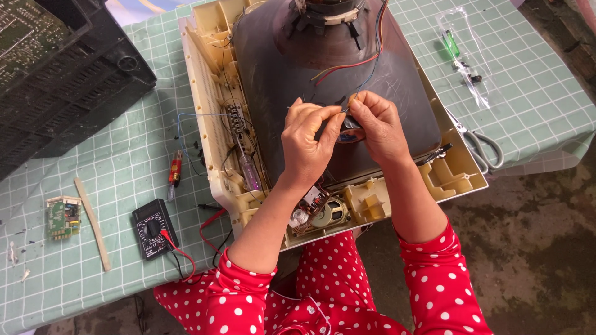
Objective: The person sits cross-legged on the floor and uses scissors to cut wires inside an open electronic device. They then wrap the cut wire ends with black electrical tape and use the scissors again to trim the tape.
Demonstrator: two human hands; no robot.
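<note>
Picture tube (329,80), dark and funnel-shaped, lies face down in its cream plastic frame (205,118) on the surface (112,186), which wears a green checked cloth; both hands meet over the tube's lower slope. Far left of the grip sit a black casing (62,74), a small green circuit board (63,217) and a wooden stick (92,223). Nearer lie a black multimeter (153,228) with red and black leads and a red-handled screwdriver (175,174). The left hand (307,146) has its fingers curled, thumb and forefinger pinched on a thin wire (343,110). The right hand (379,127), touching it, pinches the same wire; what else it holds is hidden. Just below the grip a small round speaker (332,214) sits in the frame. Right of the grip lie grey-handled scissors (481,149) and a clear bag (462,56) holding a green tool.
</note>
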